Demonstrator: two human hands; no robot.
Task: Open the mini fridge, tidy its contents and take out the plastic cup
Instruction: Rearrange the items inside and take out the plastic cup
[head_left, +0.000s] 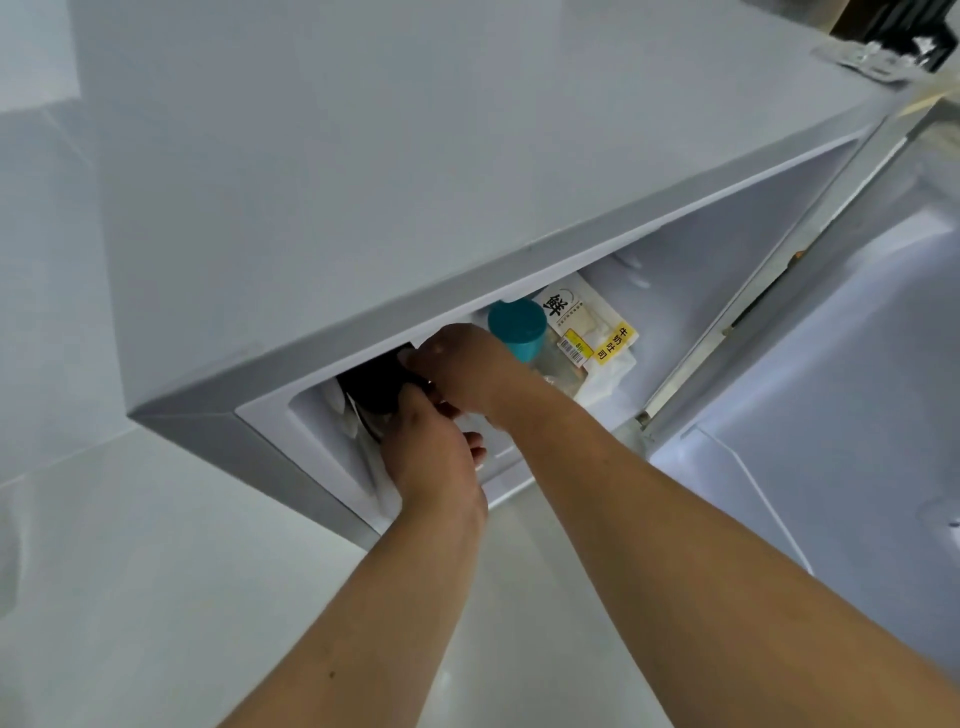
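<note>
I look down on a white mini fridge (363, 182) with its door (857, 389) swung open to the right. Both my hands reach into the upper compartment. My left hand (431, 452) and my right hand (462, 369) grip a black object (374, 387) at the left of the shelf. What the black object is, I cannot tell. To the right stands a clear container with a teal lid (517, 325). Behind it lies a white packaged food bag (587, 332) with a yellow label.
The fridge's top panel hides most of the interior. A pale tiled floor (130, 571) lies below and to the left. The inner door liner shows shelf mouldings at the right. A metal hinge (872, 57) sits at the top right corner.
</note>
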